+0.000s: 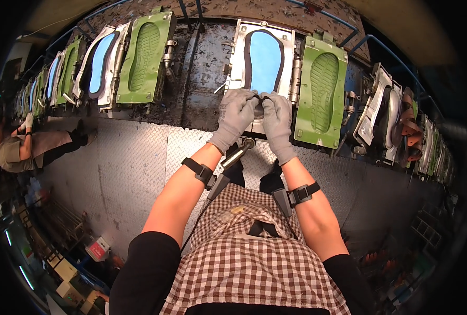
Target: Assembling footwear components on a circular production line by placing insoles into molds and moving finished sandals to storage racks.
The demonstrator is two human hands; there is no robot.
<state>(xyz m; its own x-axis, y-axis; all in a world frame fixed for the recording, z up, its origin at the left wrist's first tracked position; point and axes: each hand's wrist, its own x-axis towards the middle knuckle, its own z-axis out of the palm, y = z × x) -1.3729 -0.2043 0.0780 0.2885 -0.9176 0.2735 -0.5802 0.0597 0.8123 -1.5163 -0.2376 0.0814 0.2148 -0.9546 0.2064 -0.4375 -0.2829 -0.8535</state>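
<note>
- Hands, two, gray gloves: your left hand [235,116] and right hand [279,123] meet, fingers curled and tips pinching the near end of the dark border [247,60].
- Blue sole [265,60], one: lies inside that border, in the silver mold [289,52] straight ahead of you; its near end reaches under your fingers.
- Step in hand, as judged: working the border at the heel or toe end. The next move calls for a matched pinch on both sides, with the blue sole left flat.
- Metal handle [239,153], one: juts toward you below your hands.
- Green lid [323,94], one: tread-patterned, swung open to the right of the silver mold.
- Bench [196,68]: dark, littered, carrying further open molds left and right.
- Reddish-brown straps [412,131]: at a mold farther right.
- Co-worker [21,149], one: far left.
- Hard to make out: your thumbs and the exact pinch, hidden by gloves; the near end of the blue sole, covered; the outermost molds, small and dim at the rim.
</note>
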